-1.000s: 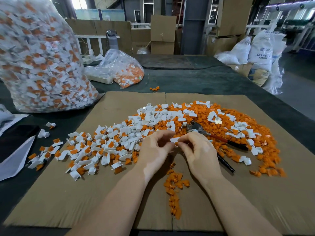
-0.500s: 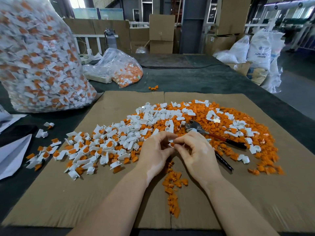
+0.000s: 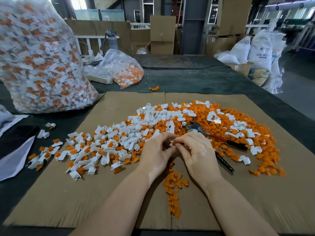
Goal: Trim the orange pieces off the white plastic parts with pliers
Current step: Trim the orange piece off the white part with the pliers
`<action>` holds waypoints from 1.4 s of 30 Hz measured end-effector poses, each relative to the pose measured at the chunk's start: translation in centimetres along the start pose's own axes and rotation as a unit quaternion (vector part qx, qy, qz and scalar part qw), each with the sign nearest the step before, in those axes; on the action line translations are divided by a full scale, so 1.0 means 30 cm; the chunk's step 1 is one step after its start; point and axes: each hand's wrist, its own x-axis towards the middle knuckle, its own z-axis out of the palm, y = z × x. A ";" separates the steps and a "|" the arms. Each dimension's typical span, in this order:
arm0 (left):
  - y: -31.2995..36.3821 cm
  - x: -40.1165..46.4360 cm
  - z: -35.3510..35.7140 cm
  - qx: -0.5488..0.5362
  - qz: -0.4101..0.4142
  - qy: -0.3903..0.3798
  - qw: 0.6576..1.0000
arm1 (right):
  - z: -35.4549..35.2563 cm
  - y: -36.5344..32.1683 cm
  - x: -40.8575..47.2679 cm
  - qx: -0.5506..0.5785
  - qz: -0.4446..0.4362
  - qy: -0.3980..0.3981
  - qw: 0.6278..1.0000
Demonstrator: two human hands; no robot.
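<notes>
White plastic part w/ orange still in it is pinched between both hands, left hand and right hand pressed together over the cardboard. Pliers, 1 pair, lie unused just beyond my right hand on the orange scrap pile. Prob past halfway on this heap: untrimmed pieces left, way too many to count. Plus 1 big bag full, 1 small bag.
</notes>
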 end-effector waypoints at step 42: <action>-0.037 0.138 -0.078 0.326 -0.088 0.022 0.941 | 0.037 0.010 0.010 -0.194 0.032 -0.069 0.978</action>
